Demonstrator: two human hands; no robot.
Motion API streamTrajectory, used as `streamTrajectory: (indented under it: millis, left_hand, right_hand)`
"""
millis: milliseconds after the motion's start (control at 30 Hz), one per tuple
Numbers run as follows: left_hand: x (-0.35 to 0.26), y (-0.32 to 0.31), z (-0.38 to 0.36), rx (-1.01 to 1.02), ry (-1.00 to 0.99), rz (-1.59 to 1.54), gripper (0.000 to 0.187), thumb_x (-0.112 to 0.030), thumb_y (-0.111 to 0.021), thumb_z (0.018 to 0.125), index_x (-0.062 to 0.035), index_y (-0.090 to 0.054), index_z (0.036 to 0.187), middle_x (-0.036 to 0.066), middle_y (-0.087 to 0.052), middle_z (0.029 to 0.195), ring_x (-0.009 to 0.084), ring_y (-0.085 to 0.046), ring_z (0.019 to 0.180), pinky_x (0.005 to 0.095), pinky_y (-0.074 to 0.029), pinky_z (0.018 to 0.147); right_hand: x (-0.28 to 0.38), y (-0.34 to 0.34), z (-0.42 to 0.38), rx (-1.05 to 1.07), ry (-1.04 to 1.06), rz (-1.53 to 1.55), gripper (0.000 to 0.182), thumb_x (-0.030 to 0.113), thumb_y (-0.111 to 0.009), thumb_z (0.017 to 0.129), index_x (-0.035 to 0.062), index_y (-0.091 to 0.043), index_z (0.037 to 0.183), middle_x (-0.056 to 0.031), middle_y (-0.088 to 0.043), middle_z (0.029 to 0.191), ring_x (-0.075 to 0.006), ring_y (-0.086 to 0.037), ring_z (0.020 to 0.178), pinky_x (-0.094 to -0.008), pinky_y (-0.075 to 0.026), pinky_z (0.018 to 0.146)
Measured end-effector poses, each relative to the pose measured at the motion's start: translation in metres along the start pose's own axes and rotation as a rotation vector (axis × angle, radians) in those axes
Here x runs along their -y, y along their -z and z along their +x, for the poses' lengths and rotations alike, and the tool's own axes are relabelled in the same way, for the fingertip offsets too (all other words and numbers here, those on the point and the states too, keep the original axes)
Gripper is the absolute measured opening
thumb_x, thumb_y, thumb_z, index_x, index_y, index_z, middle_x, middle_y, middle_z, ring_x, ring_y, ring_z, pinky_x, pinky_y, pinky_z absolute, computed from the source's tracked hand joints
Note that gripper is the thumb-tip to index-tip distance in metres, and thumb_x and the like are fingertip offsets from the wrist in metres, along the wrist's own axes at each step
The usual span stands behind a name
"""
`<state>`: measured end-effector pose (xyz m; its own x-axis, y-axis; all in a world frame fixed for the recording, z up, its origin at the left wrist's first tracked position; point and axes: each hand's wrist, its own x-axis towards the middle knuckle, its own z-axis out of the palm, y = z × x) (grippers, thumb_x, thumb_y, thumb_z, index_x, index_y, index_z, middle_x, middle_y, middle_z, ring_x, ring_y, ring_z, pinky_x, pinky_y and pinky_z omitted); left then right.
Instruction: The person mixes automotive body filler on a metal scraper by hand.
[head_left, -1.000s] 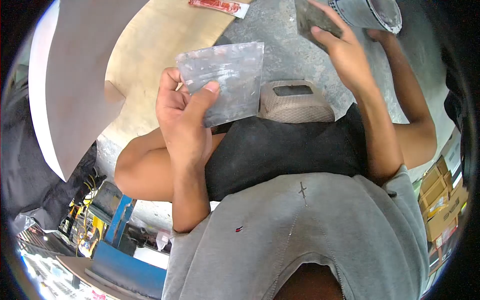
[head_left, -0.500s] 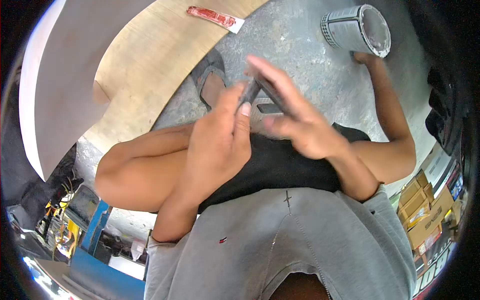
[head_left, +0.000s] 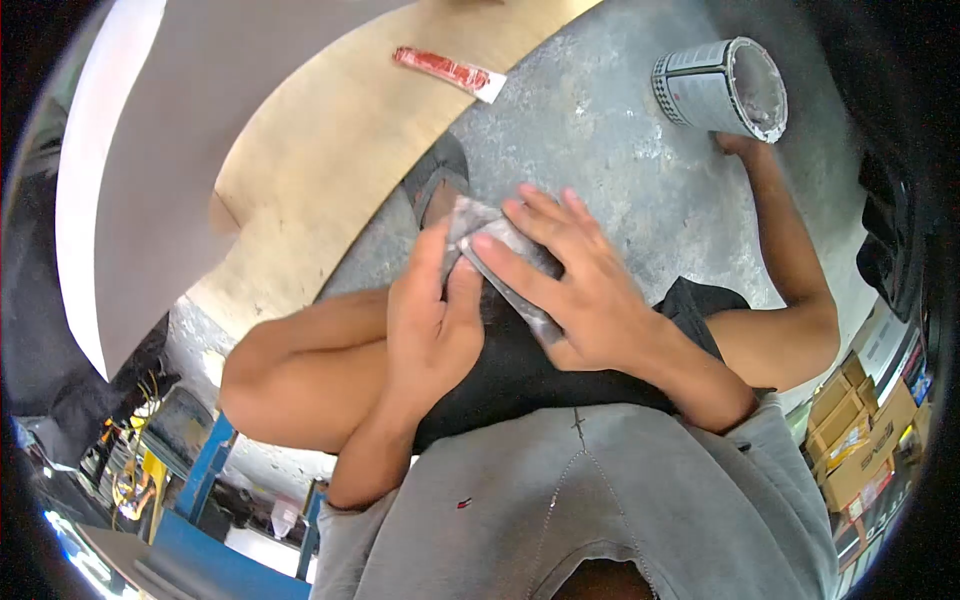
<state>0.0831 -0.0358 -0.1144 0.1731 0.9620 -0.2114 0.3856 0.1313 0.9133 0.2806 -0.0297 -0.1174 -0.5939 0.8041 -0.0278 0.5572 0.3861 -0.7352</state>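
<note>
A folded sheet of grey, dust-whitened sandpaper (head_left: 515, 250) is held between both hands above my lap. My left hand (head_left: 435, 320) pinches its left end, with the thumb on the near side and the fingers behind. My right hand (head_left: 595, 295) has its thumb along the folded edge and its fingers over the upper face, gripping the right part of the sheet. The palm and fingers cover some of the sandpaper.
A curved panel (head_left: 200, 150), grey with a white edge, stands left over a wooden board (head_left: 330, 130). On the board lies a red-smeared strip (head_left: 440, 68). A paint can (head_left: 700, 85) lies tipped near my right foot. Cardboard boxes (head_left: 870, 435) stand right, a blue metal frame (head_left: 195, 545) left.
Both hands have come lower, and the right hand has closed in on the sandpaper. The sheet has turned to show its pale, dusty face. The whole view has shifted slightly.
</note>
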Motion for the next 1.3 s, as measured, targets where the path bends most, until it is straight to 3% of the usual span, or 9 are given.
streamTrajectory:
  millis: [33,200,267,533,833,933,1000,1167,1300]
  left_hand:
    - [-0.006,0.003,0.005,0.007,-0.019,0.0,0.039,-0.009,-0.047,0.103,0.0044,-0.046,0.139,0.025,-0.064,0.121,0.0303,-0.064,0.111,0.0388,-0.048,0.097]
    - [-0.026,0.019,0.025,-0.325,0.063,-0.303,0.041,-0.008,-0.046,0.104,0.0019,-0.047,0.144,0.018,-0.058,0.137,0.0249,-0.055,0.125,0.0362,-0.042,0.107]
    - [-0.016,0.025,0.022,-0.262,0.039,-0.206,0.039,-0.008,-0.047,0.104,0.0013,-0.051,0.142,0.018,-0.058,0.139,0.0238,-0.053,0.128,0.0357,-0.04,0.109]
    - [-0.021,0.018,0.012,0.307,0.255,-0.567,0.036,-0.019,-0.057,0.103,0.0034,-0.061,0.131,0.014,-0.062,0.136,0.0212,-0.054,0.129,0.0344,-0.038,0.11]
    - [-0.028,0.008,0.018,0.246,0.288,-0.483,0.017,-0.015,-0.076,0.092,-0.0015,-0.066,0.097,-0.003,-0.069,0.094,0.0043,-0.058,0.089,0.0232,-0.048,0.081]
    - [-0.018,0.003,0.014,0.117,0.374,-0.628,0.018,-0.017,-0.072,0.095,-0.0013,-0.066,0.091,-0.004,-0.068,0.089,0.0031,-0.057,0.084,0.0227,-0.048,0.076]
    - [-0.009,0.001,0.013,0.049,0.367,-0.558,0.023,-0.02,-0.069,0.097,-0.0003,-0.065,0.086,-0.004,-0.065,0.08,0.0032,-0.054,0.079,0.0232,-0.046,0.071]
    - [-0.017,0.001,0.01,0.102,0.245,-0.21,0.026,-0.021,-0.067,0.098,0.0007,-0.065,0.083,-0.002,-0.061,0.071,0.0037,-0.051,0.073,0.0245,-0.044,0.066]
    - [-0.023,0.005,0.013,0.151,0.224,-0.181,0.023,-0.019,-0.069,0.095,0.001,-0.066,0.085,0.003,-0.061,0.069,0.0056,-0.053,0.07,0.0258,-0.045,0.064]
  right_hand:
    - [-0.001,0.012,-0.001,0.023,-0.034,-0.069,0.074,0.011,-0.071,0.072,0.0242,-0.055,0.143,-0.0152,-0.053,0.14,-0.0398,-0.04,0.141,-0.0606,-0.023,0.118]
    - [-0.029,0.034,-0.027,-0.308,0.183,-0.401,0.046,0.023,-0.076,0.078,0.0397,-0.07,0.12,-0.0012,-0.062,0.13,-0.0263,-0.05,0.132,-0.053,-0.021,0.121]
    - [-0.038,0.041,-0.032,-0.426,0.276,-0.444,0.038,0.025,-0.083,0.074,0.041,-0.075,0.107,-0.0031,-0.057,0.134,-0.0281,-0.048,0.132,-0.0501,-0.024,0.121]
    - [-0.034,0.037,-0.033,-0.39,0.4,-0.324,0.044,0.02,-0.085,0.071,0.0416,-0.075,0.109,-0.002,-0.056,0.137,-0.0278,-0.045,0.136,-0.0501,-0.024,0.122]
    - [-0.023,0.041,-0.022,-0.288,0.26,0.038,0.04,0.015,-0.073,0.083,0.0232,-0.073,0.122,-0.0148,-0.049,0.146,-0.0363,-0.049,0.133,-0.0443,-0.042,0.11]
    - [-0.018,0.048,-0.021,-0.434,-0.137,0.506,0.047,0.009,-0.069,0.088,0.0124,-0.064,0.135,-0.0186,-0.052,0.142,-0.0316,-0.056,0.127,-0.0371,-0.048,0.102]
    - [-0.014,0.063,-0.024,-0.33,-0.563,1.273,0.055,0.001,-0.065,0.092,0.0037,-0.05,0.145,-0.0158,-0.058,0.135,-0.0223,-0.061,0.116,-0.0333,-0.05,0.096]
    - [-0.002,0.055,-0.02,-0.082,-0.478,0.857,0.06,0.008,-0.072,0.092,0.0019,-0.048,0.147,-0.0116,-0.063,0.128,-0.0098,-0.057,0.108,-0.0264,-0.048,0.095]
    - [-0.011,0.055,-0.022,0.033,-0.355,0.925,0.052,0.004,-0.07,0.092,0.0007,-0.054,0.141,-0.0101,-0.064,0.128,-0.0115,-0.058,0.111,-0.0274,-0.046,0.098]
